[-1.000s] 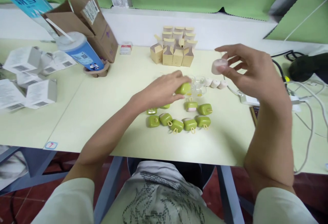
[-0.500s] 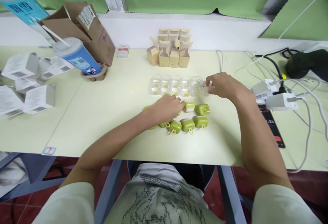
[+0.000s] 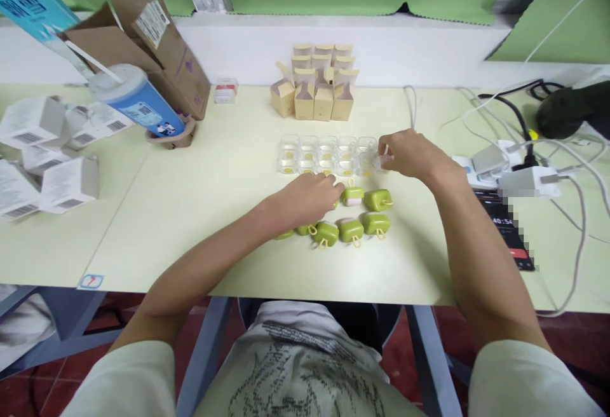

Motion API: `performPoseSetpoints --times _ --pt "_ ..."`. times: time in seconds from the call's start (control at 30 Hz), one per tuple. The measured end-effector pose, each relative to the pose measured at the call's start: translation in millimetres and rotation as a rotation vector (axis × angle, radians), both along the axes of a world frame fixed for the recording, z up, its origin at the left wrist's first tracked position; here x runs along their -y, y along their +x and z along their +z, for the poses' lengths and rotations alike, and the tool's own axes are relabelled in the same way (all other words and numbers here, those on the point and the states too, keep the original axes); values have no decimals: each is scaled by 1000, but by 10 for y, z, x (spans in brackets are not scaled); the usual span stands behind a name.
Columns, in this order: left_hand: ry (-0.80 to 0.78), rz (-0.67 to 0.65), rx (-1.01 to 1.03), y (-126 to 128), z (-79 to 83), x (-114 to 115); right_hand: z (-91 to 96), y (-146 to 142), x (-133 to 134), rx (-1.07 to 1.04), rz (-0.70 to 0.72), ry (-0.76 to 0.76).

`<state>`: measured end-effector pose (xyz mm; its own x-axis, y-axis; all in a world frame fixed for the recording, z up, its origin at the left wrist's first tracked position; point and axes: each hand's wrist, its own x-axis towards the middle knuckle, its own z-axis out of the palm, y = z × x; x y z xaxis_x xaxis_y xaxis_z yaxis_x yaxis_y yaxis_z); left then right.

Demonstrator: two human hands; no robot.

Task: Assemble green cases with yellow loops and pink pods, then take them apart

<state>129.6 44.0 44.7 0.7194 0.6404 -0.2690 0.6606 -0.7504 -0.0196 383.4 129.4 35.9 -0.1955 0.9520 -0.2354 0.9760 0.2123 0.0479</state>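
My left hand point(image 3: 309, 198) lies knuckles up on the table, its fingers curled over several small green cases point(image 3: 351, 230) with yellow loops; what the fingers hold is hidden. One green case point(image 3: 353, 195) with a pale pink part sits just off its fingertips. My right hand point(image 3: 410, 152) is closed in a pinch at the right end of a row of clear plastic cups point(image 3: 328, 154), touching the last cup; whether something small is in the pinch I cannot make out.
Tan paper boxes point(image 3: 314, 93) stand in a cluster behind the cups. At the left are a blue cup with a straw point(image 3: 138, 100), a brown carton point(image 3: 152, 45) and white barcode boxes point(image 3: 57, 182). Cables, chargers point(image 3: 519, 178) and a phone point(image 3: 508, 232) lie at the right.
My right hand came down from mid-air, where it held a pale pink piece, to the end of the clear cups. My left hand moved from a lifted green case down onto the green cases.
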Motion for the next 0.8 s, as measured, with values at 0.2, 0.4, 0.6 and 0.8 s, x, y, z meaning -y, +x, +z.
performPoseSetpoints --times 0.2,0.4,0.6,0.8 --pt "158 -53 59 -10 -23 3 -15 102 -49 -39 5 27" --pt "143 -129 60 42 38 80 174 224 59 -124 29 208" --pt "110 -107 -15 14 40 14 486 -155 426 -275 278 54" --pt "-28 10 117 -157 147 -147 312 -641 738 -27 393 -105"
